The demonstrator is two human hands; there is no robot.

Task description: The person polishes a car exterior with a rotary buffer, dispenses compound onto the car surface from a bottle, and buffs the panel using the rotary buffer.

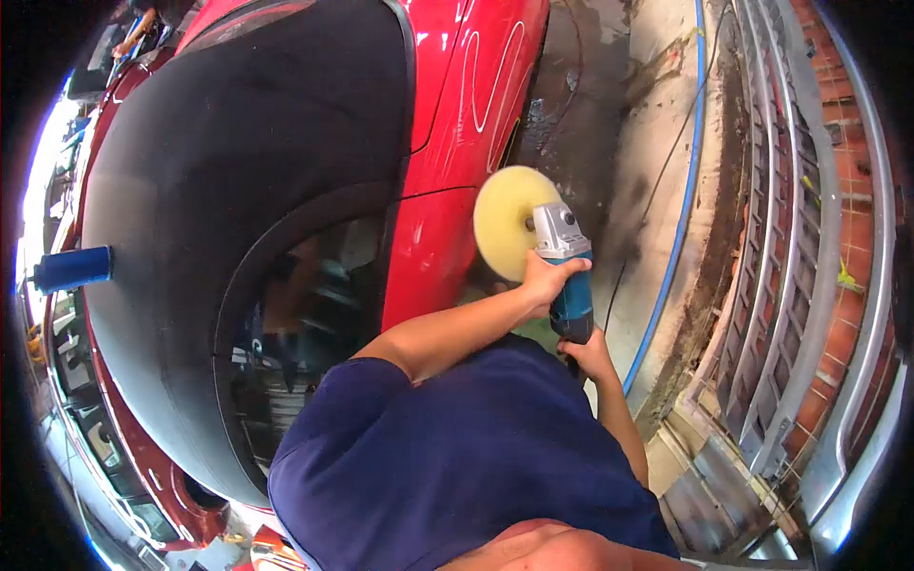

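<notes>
A teal and silver power polisher (572,293) with a round yellow foam pad (514,228) is held in front of my body. My left hand (550,283) is closed around the tool's body just behind its metal head. At the rear end, my right hand (592,356) is wrapped around the dark handle. The pad faces the side of a red car (433,238), close to its painted panel. Whether the pad touches the paint I cannot tell. The car's black soft top (276,124) and dark side window (305,314) lie to the left.
A blue cylindrical container (76,269) shows at the soft top's far edge. Along the floor on the right runs a blue hose (680,228), with a thin dark cable near it. Metal slatted panels (776,228) stand against a brick wall (838,333). Another person (138,29) shows far back left.
</notes>
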